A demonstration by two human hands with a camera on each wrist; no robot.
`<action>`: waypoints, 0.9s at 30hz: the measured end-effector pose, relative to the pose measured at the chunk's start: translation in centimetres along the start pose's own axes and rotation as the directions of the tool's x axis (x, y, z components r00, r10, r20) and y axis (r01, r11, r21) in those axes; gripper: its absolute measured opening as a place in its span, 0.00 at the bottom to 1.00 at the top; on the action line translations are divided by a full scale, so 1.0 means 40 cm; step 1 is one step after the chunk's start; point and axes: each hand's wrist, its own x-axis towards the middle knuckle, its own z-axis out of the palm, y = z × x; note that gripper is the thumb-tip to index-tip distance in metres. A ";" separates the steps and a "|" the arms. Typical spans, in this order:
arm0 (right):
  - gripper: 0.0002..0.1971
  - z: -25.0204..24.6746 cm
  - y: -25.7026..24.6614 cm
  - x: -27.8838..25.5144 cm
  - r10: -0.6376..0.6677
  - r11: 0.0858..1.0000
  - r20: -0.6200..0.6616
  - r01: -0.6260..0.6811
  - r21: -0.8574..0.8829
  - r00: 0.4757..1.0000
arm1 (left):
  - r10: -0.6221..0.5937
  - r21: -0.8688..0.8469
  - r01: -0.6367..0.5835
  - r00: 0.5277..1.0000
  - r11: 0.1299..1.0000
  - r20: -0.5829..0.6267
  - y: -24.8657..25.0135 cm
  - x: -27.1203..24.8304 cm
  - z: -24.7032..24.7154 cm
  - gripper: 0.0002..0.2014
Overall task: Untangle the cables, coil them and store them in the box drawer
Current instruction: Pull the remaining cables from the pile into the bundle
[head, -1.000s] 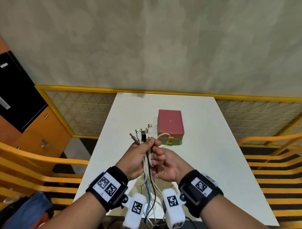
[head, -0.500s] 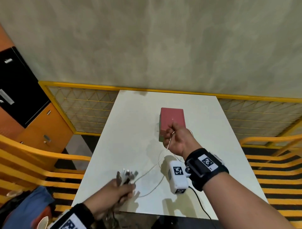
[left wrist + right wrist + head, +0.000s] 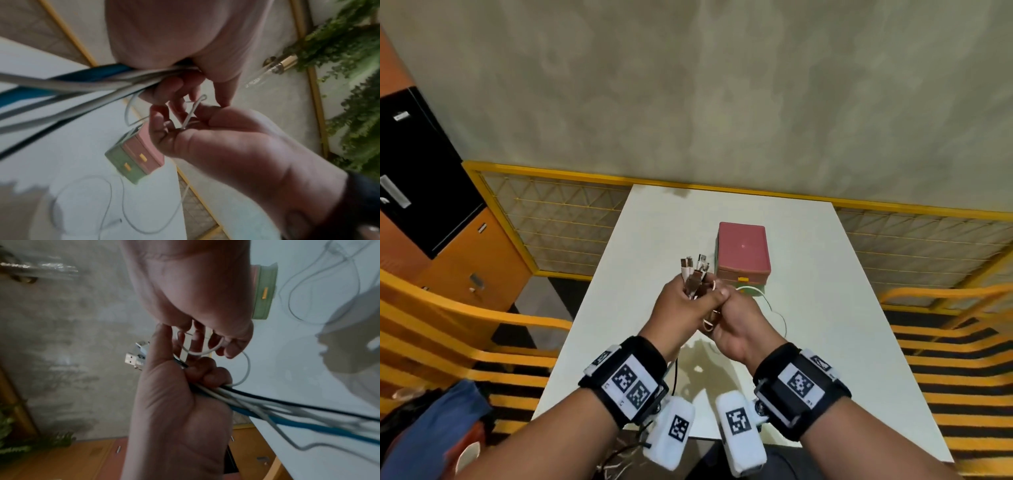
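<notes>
My left hand [image 3: 688, 301] grips a bundle of cables [image 3: 82, 84], white, blue and black, above the white table [image 3: 825, 308]. Their USB plugs [image 3: 694, 269] stick up out of the fist, and the rest hangs down over the table's front edge. Touching it on the right, my right hand [image 3: 729, 310] pinches a loop of thin white cable [image 3: 202, 352] whose slack [image 3: 779, 313] lies on the table. Just behind the hands stands the pink box [image 3: 743, 251], its green bottom drawer [image 3: 125, 164] with a yellow tab facing me.
A yellow mesh railing [image 3: 571, 219] runs behind and beside the table. Orange and black cabinets [image 3: 448, 240] stand at the left, yellow striped rails [image 3: 955, 359] at the right. A blue bundle [image 3: 438, 428] lies at the lower left.
Half a second ago my right hand was stretched toward the box with the thin white cable and my left hand was low at the table's front. Both hands have come back together.
</notes>
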 end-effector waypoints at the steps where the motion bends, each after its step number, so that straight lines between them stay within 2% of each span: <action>1: 0.16 -0.003 0.000 -0.002 0.009 1.000 0.004 -0.009 -0.019 1.000 | 0.002 -0.001 -0.002 1.000 1.000 -0.010 -0.007 -0.003 0.002 0.10; 3: 0.16 -0.005 -0.001 -0.006 0.053 0.999 0.032 -0.053 -0.003 0.998 | 0.002 -0.016 -0.002 1.000 1.000 -0.023 -0.015 -0.009 0.003 0.10; 5: 0.18 -0.002 -0.016 -0.019 0.104 0.992 0.069 -0.109 0.065 0.992 | -0.011 0.014 0.010 1.000 1.000 0.021 -0.023 -0.018 -0.006 0.10; 7: 0.18 -0.008 -0.043 -0.024 0.095 0.987 0.062 -0.102 0.123 0.994 | -0.082 0.101 0.069 0.988 0.992 0.128 -0.035 -0.031 -0.030 0.07; 9: 0.15 -0.028 -0.077 -0.021 0.064 0.990 0.022 -0.067 0.121 0.998 | -0.209 0.203 0.170 0.959 0.964 0.193 -0.060 -0.048 -0.073 0.08; 11: 0.13 -0.063 -0.114 -0.010 0.058 0.985 -0.037 -0.051 0.166 0.998 | -0.341 0.320 0.258 0.909 0.912 0.238 -0.092 -0.066 -0.134 0.11; 14: 0.13 -0.131 -0.159 0.011 0.070 0.952 -0.117 -0.032 0.303 0.991 | -0.528 0.560 0.303 0.796 0.771 0.296 -0.146 -0.108 -0.225 0.12; 17: 0.13 -0.177 -0.179 0.020 0.088 0.938 -0.166 -0.026 0.345 0.982 | -0.626 0.720 0.274 0.730 0.637 0.276 -0.178 -0.146 -0.278 0.19; 19: 0.15 -0.195 -0.184 0.026 0.067 0.925 -0.188 0.010 0.379 0.980 | -0.690 0.795 0.253 0.675 0.551 0.263 -0.195 -0.164 -0.300 0.17; 20: 0.15 -0.198 -0.185 0.026 0.057 0.917 -0.197 0.026 0.397 0.979 | -0.707 0.843 0.210 0.662 0.495 0.250 -0.205 -0.173 -0.311 0.14; 22: 0.16 -0.195 -0.181 0.023 0.051 0.920 -0.217 0.039 0.390 0.975 | -0.685 0.909 0.085 0.687 0.409 0.244 -0.225 -0.178 -0.320 0.11; 23: 0.14 -0.190 -0.175 0.022 0.045 0.933 -0.223 0.039 0.359 0.974 | -0.648 0.930 0.023 0.723 0.367 0.238 -0.234 -0.175 -0.317 0.10; 25: 0.11 -0.177 -0.152 0.021 0.012 0.963 -0.234 0.051 0.263 0.972 | -0.533 0.967 -0.061 0.825 0.249 0.189 -0.222 -0.158 -0.296 0.10; 27: 0.11 -0.161 -0.122 0.023 -0.021 0.982 -0.246 0.066 0.176 0.969 | -0.366 0.984 -0.084 0.920 0.160 0.138 -0.178 -0.139 -0.271 0.12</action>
